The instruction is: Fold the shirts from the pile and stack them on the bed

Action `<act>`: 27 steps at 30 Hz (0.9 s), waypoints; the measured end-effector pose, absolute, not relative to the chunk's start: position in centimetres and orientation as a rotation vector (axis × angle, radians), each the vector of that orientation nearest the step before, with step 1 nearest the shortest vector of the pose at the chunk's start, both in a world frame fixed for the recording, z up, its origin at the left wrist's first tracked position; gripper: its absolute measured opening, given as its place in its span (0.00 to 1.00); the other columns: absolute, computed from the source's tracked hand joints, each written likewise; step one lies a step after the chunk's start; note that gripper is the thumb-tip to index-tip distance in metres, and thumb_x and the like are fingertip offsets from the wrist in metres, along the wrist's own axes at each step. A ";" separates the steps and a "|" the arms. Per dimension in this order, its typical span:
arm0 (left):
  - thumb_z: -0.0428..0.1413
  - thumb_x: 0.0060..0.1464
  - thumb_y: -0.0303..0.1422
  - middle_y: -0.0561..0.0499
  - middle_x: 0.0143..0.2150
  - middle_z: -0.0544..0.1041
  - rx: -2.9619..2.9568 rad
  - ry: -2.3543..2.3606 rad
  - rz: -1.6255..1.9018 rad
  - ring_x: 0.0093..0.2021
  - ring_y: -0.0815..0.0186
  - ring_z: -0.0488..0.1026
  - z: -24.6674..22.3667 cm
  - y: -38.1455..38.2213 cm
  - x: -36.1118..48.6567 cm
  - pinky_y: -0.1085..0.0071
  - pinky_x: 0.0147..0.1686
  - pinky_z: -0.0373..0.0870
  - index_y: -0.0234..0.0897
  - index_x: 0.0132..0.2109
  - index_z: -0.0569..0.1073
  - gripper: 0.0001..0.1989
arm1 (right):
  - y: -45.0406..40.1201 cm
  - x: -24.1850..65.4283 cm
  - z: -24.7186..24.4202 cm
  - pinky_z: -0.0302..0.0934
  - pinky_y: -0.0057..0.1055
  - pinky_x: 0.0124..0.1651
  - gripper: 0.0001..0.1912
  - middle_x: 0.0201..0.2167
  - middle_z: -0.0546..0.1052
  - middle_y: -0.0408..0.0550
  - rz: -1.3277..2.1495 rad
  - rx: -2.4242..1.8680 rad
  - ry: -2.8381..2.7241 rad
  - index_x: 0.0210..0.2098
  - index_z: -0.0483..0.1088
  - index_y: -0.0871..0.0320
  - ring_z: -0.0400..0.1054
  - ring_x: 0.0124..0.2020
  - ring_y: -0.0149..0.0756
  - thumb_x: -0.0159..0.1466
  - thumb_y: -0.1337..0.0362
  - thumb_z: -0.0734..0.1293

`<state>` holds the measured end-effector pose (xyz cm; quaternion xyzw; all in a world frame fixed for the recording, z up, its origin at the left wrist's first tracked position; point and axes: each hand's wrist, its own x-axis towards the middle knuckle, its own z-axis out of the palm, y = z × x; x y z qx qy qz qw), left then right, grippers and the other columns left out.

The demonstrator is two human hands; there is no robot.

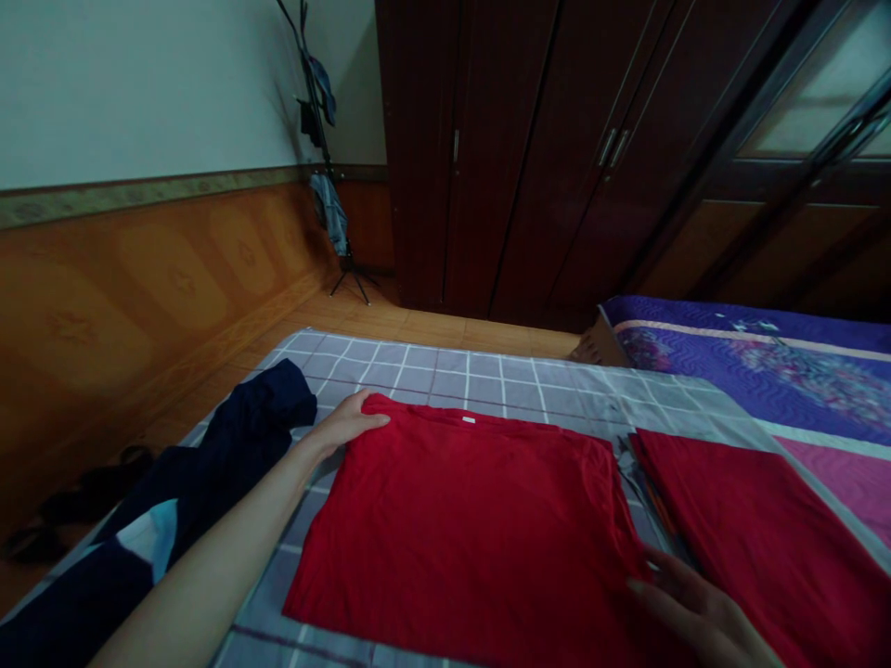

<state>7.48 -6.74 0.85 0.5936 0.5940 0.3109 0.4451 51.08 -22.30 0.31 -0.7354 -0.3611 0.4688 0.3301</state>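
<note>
L forearm [209,557] bare, reaching in from bottom left, L hand [348,425] lying flat, palm down, fingers together. R hand [696,608] low in bottom-right corner, palm down, fingers loosely spread.

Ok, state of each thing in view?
Left hand: open, on shirt's shoulder
Right hand: open, at shirt's edge
Red T-shirt: spread flat
Red cloth: lying flat, right of shirt
Navy garment: bunched
Wardrobe: doors shut

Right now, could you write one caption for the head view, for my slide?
Left hand and right hand at the edges of a red T-shirt laid flat on a grey checked bedsheet.
</note>
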 end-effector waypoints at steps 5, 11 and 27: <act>0.60 0.43 0.41 0.45 0.39 0.79 1.472 1.426 0.670 0.38 0.58 0.76 0.9 -6.2 8.4 0.68 0.36 0.70 0.32 0.42 0.73 0.20 | -16.5 49.5 1.4 0.68 0.39 0.41 0.46 0.37 0.79 0.55 1.078 -1.964 -1.039 0.59 0.58 0.65 0.73 0.40 0.51 0.47 0.51 0.71; 0.57 0.46 0.42 0.47 0.37 0.78 1.598 1.626 0.691 0.39 0.56 0.75 -0.3 -5.6 8.1 0.67 0.39 0.68 0.34 0.39 0.74 0.17 | -12.0 49.5 0.3 0.62 0.38 0.46 0.32 0.45 0.75 0.59 0.522 -2.281 -1.456 0.59 0.59 0.63 0.70 0.46 0.49 0.55 0.62 0.65; 0.53 0.58 0.42 0.50 0.69 0.51 2.286 1.221 0.452 0.69 0.56 0.43 -0.3 -14.5 12.7 0.52 0.65 0.32 0.47 0.65 0.56 0.30 | -19.9 50.8 -0.8 0.70 0.41 0.38 0.48 0.33 0.80 0.54 0.988 -2.024 -1.046 0.57 0.62 0.62 0.75 0.36 0.54 0.40 0.47 0.71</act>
